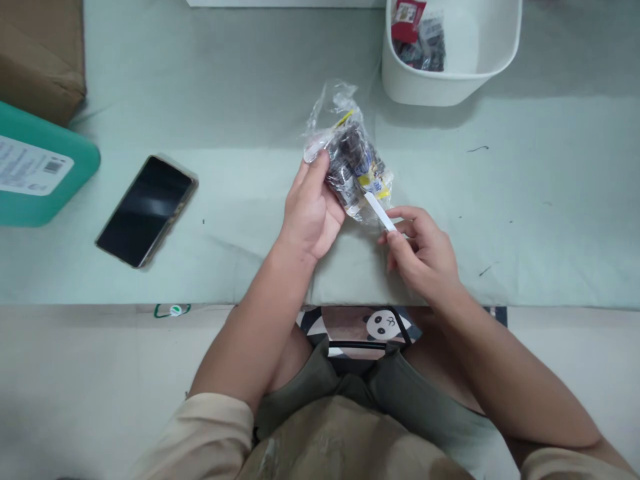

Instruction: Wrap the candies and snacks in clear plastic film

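Observation:
My left hand (313, 207) is closed around a crinkled clear plastic bag (357, 170) above the table, near its front edge. Inside the bag are dark packets with yellow and blue print; what they contain is not clear. Between thumb and fingers, my right hand (420, 250) pinches a narrow flat white strip (380, 212). The strip's far end meets the lower right part of the bag. Whether the strip is attached to the bag, I cannot tell.
A white bin (450, 90) at the back right holds several small packets, one of them red. To the left lie a black-screened phone (147, 212), a green container (60, 207) with a white label, and a brown cardboard box (43, 60). A pale green cloth (550, 200) covers the table.

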A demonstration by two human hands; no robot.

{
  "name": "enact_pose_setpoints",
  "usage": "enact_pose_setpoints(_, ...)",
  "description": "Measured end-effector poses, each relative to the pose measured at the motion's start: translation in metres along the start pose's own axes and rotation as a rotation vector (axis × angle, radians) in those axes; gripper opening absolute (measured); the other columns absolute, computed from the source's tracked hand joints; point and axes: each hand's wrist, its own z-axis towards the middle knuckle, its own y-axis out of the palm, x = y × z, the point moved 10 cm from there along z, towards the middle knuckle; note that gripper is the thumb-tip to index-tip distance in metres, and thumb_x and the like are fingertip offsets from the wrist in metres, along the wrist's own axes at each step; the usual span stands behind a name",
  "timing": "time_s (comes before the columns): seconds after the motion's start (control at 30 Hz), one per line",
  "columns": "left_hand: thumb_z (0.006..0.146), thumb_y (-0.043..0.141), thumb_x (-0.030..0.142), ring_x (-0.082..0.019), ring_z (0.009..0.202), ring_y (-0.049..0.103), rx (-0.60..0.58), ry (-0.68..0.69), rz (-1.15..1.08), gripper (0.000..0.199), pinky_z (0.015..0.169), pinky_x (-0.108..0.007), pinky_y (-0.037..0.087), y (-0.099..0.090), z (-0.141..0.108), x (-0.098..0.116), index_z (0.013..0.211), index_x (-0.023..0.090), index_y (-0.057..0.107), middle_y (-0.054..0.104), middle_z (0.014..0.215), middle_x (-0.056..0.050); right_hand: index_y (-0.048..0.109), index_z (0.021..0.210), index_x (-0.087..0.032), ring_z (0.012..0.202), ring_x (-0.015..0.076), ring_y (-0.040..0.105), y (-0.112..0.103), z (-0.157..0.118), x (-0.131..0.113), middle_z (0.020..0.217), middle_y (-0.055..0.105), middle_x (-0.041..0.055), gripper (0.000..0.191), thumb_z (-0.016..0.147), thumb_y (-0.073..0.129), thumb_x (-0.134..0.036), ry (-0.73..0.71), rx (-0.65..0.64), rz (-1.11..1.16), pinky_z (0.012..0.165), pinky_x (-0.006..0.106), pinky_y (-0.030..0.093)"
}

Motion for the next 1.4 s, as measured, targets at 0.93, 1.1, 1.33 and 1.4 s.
enact_pose_setpoints(0.93,0.102,0.044,0.034,-0.020,0.136,0.061,0.034,0.049,0.073,0.030,0.111,-0.040,0.053,-0.007,0.005,0.028,0.119,0.037,0.068,0.079,0.118,0.002,0.061,0.119,-0.024,0.050,0.0102,0.056,0.007,-0.002,0.006,0.079,0.069,-0.0020,0.023,0.097,0.055,-0.029,0.026,-0.055,-0.058,0.051,0.027,0.045)
enact_pose_setpoints(1.1,0.101,0.045,0.036,-0.019,0.142,0.056,0.007,0.093,0.094,0.035,0.113,-0.041,0.052,-0.010,0.008,0.035,0.129,0.043,0.064,0.079,0.119,0.005,0.061,0.118,-0.024,0.050,0.0110,0.055,0.007,-0.002,0.005,0.079,0.069,-0.0016,0.022,0.097,0.055,-0.030,0.021,-0.057,-0.067,0.052,0.028,0.044)
enact_pose_setpoints(1.33,0.107,0.036,0.031,-0.025,0.153,0.044,0.016,0.086,-0.012,0.035,0.121,-0.045,0.046,-0.004,0.002,0.042,0.134,0.021,0.056,0.064,0.147,-0.004,0.061,0.118,-0.025,0.050,0.0113,0.053,0.008,-0.002,0.004,0.076,0.067,-0.0023,0.024,0.096,0.056,-0.031,0.004,-0.070,-0.083,0.052,0.028,0.041)
enact_pose_setpoints(1.4,0.107,0.037,0.033,-0.025,0.151,0.046,0.002,0.080,-0.011,0.032,0.122,-0.047,0.046,-0.003,0.003,0.043,0.131,0.024,0.058,0.066,0.145,-0.002,0.061,0.119,-0.025,0.050,0.0112,0.052,0.008,-0.002,0.004,0.076,0.067,-0.0024,0.024,0.096,0.056,-0.031,0.009,-0.074,-0.085,0.051,0.028,0.041)
